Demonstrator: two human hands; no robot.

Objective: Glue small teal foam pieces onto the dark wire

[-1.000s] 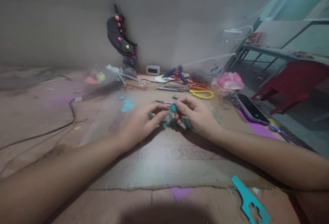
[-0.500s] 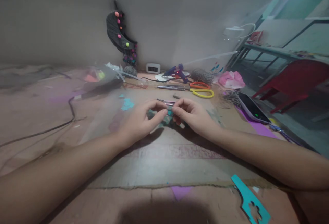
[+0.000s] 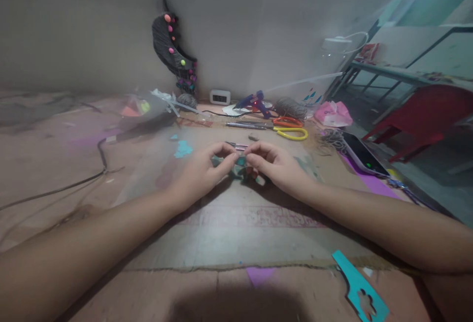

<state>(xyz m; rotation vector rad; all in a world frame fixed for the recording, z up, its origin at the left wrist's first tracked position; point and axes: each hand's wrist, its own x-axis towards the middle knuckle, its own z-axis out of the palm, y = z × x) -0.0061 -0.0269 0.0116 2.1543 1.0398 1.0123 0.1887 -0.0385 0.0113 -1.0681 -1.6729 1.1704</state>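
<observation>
My left hand (image 3: pixel 216 167) and my right hand (image 3: pixel 271 164) meet over the middle of a cardboard sheet (image 3: pixel 221 248). Both are closed in a pinch, thumb against fingers. Between the fingertips shows a small teal piece (image 3: pixel 241 160), partly hidden, its exact kind too small to make out. Just behind the fingertips lies a slim metallic tool (image 3: pixel 238 146), perhaps tweezers, partly covered by the hands. Teal scraps (image 3: pixel 183 148) lie left of my left hand. Scissors (image 3: pixel 291 133) with a yellow and an orange handle rest beyond my right hand.
A blue glue gun (image 3: pixel 255 103) with a red light stands near the wall beside a white digital clock (image 3: pixel 220 97). A phone (image 3: pixel 362 152) lies at right. Nearer me is a cut teal foam sheet (image 3: pixel 356 282). A decorated black crescent (image 3: pixel 166 44) hangs on the wall; a red chair (image 3: pixel 424 120) stands right.
Both hands have shifted very slightly, with the right fingertips moving a little left toward the left ones. The teal piece stays between them. Everything else lies where it was.
</observation>
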